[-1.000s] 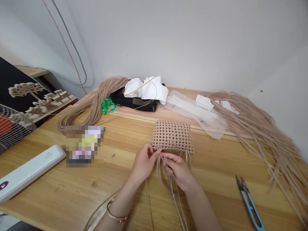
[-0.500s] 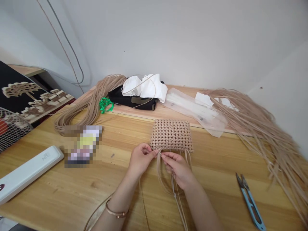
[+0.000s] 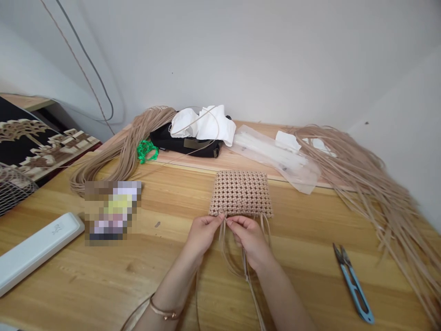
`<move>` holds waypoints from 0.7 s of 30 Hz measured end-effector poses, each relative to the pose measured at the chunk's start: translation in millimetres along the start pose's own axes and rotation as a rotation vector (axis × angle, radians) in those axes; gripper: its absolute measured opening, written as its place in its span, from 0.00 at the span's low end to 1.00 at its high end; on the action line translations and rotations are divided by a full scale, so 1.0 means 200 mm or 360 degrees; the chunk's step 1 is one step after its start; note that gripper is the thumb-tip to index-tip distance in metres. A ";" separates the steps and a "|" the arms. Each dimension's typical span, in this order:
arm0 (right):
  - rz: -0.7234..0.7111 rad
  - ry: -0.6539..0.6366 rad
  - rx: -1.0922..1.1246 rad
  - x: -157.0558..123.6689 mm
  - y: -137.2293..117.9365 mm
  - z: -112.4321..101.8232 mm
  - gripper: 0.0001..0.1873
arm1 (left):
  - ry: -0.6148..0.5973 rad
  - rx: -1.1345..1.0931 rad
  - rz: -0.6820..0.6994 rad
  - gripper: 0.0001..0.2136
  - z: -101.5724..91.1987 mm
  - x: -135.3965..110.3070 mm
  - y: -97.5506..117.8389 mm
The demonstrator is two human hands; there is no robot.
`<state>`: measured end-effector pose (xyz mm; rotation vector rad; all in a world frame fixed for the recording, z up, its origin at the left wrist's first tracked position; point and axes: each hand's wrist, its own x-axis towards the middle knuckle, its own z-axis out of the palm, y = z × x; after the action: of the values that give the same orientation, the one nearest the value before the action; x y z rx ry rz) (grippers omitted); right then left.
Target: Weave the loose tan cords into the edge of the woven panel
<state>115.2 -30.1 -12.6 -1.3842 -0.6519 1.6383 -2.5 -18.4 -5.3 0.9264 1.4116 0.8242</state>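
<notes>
A beige knotted cord panel (image 3: 241,191) lies flat on the wooden table, with loose cords (image 3: 248,276) hanging from its near edge. At that edge's left part, my left hand (image 3: 203,232) pinches a cord between thumb and forefinger. Close beside it, my right hand (image 3: 248,236) also has thumb and forefinger closed on a cord at the same spot. The fingertips of both hands nearly touch, and the small knot between them is partly hidden. One long cord (image 3: 197,294) runs down past my left wrist.
Blue thread snips (image 3: 354,285) lie at the right, near a spread bundle of cords (image 3: 372,184). Behind are a plastic bag (image 3: 275,156), a black pouch (image 3: 186,146) with white tissue, and another cord bundle (image 3: 120,156). A white device (image 3: 41,250) and a blurred-out item (image 3: 115,209) lie left.
The whole view has shifted a little, so things appear slightly further left. Both hands stay at the panel's near edge, their fingers drawn a bit differently around the cord.
</notes>
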 end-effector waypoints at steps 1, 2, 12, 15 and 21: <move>-0.0008 0.0007 -0.0009 0.00 0.00 0.00 0.12 | -0.0031 -0.0114 -0.0067 0.19 0.01 0.00 0.00; -0.0018 0.0015 -0.0020 0.00 0.00 0.00 0.12 | -0.0054 -0.0205 -0.0120 0.18 0.01 -0.01 0.00; -0.0400 0.0136 -0.0507 0.02 -0.01 -0.01 0.10 | 0.0009 -0.0581 -0.0190 0.15 0.04 0.00 -0.01; -0.0503 0.0211 -0.0755 0.01 -0.02 0.00 0.10 | -0.0005 -0.0560 -0.0091 0.13 0.04 0.00 -0.01; -0.0650 0.0364 -0.1039 -0.01 -0.04 0.02 0.10 | -0.0046 -0.0262 0.0218 0.10 0.02 0.03 -0.02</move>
<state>114.1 -28.1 -3.9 -1.7108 -1.3056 0.9540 1.8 -15.3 -12.5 0.9113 1.2458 1.0098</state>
